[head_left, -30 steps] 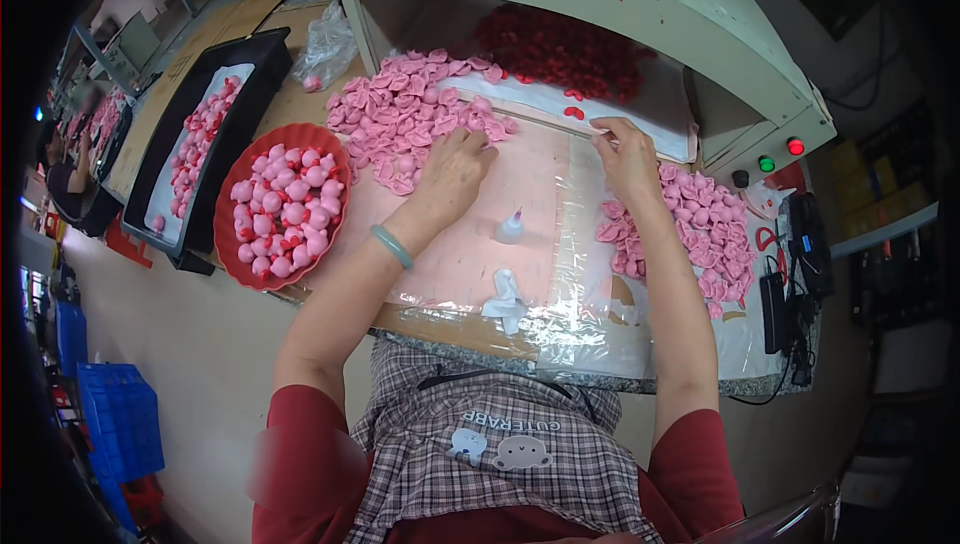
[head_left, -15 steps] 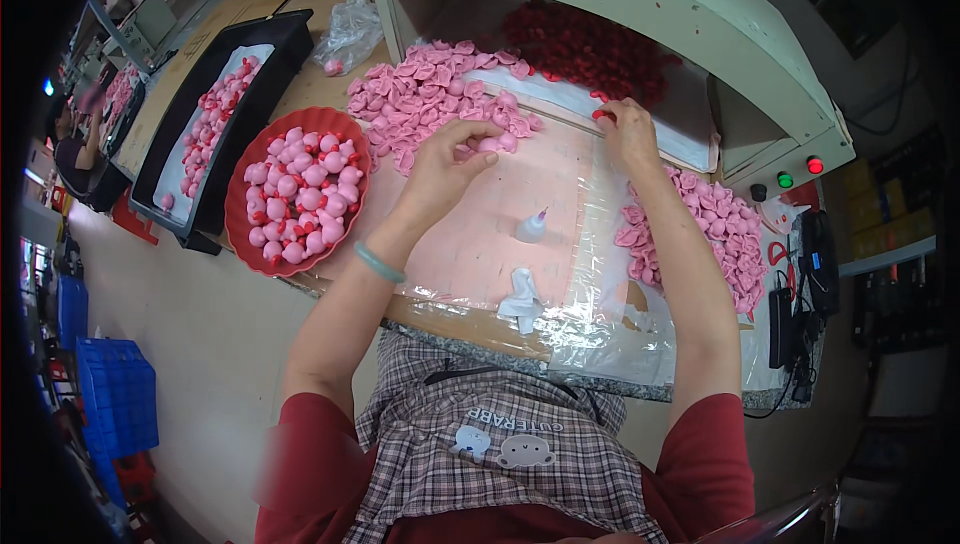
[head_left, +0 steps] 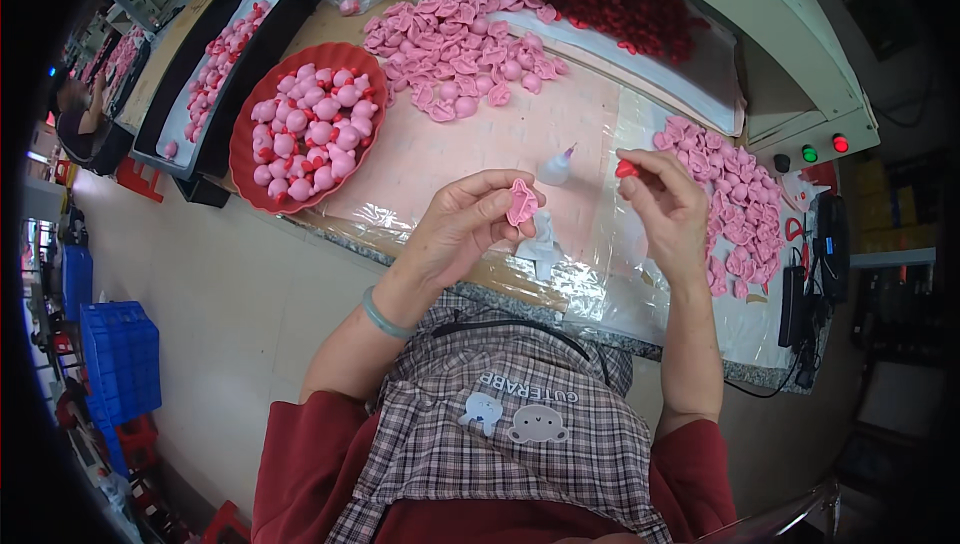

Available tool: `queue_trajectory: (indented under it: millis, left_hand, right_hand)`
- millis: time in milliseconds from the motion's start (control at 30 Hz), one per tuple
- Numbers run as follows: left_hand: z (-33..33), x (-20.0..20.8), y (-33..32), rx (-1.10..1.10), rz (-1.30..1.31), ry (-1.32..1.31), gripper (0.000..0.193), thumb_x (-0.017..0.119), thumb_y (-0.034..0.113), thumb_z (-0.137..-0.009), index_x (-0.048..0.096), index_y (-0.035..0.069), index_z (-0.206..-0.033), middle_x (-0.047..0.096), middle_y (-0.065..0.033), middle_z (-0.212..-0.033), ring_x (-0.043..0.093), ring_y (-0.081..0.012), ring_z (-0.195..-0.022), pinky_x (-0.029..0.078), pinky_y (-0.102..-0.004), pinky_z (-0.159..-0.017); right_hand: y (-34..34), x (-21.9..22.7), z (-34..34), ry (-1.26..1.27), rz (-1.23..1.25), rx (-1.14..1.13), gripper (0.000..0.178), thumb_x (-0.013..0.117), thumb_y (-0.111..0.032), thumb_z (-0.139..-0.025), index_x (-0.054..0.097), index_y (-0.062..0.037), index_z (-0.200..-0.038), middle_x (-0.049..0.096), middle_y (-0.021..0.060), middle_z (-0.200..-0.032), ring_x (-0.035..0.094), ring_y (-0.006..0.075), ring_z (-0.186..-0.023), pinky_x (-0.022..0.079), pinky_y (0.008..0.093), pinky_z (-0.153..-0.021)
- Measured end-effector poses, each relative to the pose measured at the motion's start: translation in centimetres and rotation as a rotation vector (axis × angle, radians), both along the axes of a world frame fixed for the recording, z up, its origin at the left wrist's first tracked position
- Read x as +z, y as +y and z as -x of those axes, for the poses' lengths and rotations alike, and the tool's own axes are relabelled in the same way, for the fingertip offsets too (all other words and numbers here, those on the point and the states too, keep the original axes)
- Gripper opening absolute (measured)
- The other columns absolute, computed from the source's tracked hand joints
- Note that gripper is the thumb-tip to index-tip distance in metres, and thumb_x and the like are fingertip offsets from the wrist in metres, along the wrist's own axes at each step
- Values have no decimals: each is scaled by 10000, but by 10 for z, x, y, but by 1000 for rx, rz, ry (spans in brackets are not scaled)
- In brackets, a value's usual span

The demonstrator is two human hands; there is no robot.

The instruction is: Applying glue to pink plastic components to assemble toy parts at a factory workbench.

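Just above the near edge of the table, my left hand (head_left: 465,219) pinches a hollow pink soft plastic piece (head_left: 521,202) with a wavy rim, its open side showing. To its right, my right hand (head_left: 672,206) holds a small glossy red piece (head_left: 626,169) between thumb and fingers. The two pieces are apart. Between and beyond my hands stands a small white squeeze bottle (head_left: 555,166) with a thin purplish tip. A crumpled white cloth (head_left: 541,246) lies partly behind my left fingers.
A red scalloped bowl (head_left: 243,134) of pink-and-red assembled pieces stands left, beside a long black tray (head_left: 205,139). Loose pink pieces (head_left: 440,49) lie at the back, more pink pieces (head_left: 740,209) at right. Red pieces (head_left: 615,4) fill the opening of a pale metal housing (head_left: 800,54).
My left hand has brought a pink piece from the back pile toward me. My right hand has drawn back from the housing's opening with a red piece. The view has shifted slightly.
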State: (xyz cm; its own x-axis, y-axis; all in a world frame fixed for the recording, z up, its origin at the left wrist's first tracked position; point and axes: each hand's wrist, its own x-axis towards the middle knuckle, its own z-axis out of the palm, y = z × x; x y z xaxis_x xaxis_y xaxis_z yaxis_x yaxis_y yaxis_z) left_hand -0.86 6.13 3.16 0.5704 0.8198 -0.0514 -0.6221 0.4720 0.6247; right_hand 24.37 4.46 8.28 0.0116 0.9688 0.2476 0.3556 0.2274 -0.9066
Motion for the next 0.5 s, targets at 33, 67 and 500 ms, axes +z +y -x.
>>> queue_trajectory:
  millis: [33, 67, 500]
  left_hand:
    - [-1, 5, -4, 21, -22, 60, 274, 622, 127, -938, 591, 16, -1186, 654, -153, -1091, 665, -158, -818, 546, -234, -682]
    - [-2, 6, -8, 43, -44, 121, 231, 617, 113, -939, 600, 20, -1149, 673, -140, -1043, 664, -147, -786, 539, -225, -671]
    - [-5, 3, -31, 12, -169, 356, 283, 618, 43, -925, 603, -61, -1188, 691, -106, -971, 680, -144, -827, 556, -244, -762]
  right_hand:
    - [-9, -2, 7, 17, -13, 10, 201, 640, 10, -871, 659, 8, -1071, 614, 48, -973, 602, 108, -846, 501, 241, -776]
    - [-17, -3, 13, 33, -26, 21, 202, 637, 35, -861, 657, 9, -1060, 611, 55, -982, 609, 115, -860, 505, 244, -786]
    - [-52, -3, 60, -193, -133, 103, 236, 690, 42, -785, 683, 19, -1020, 655, 105, -877, 637, 165, -751, 505, 259, -657]
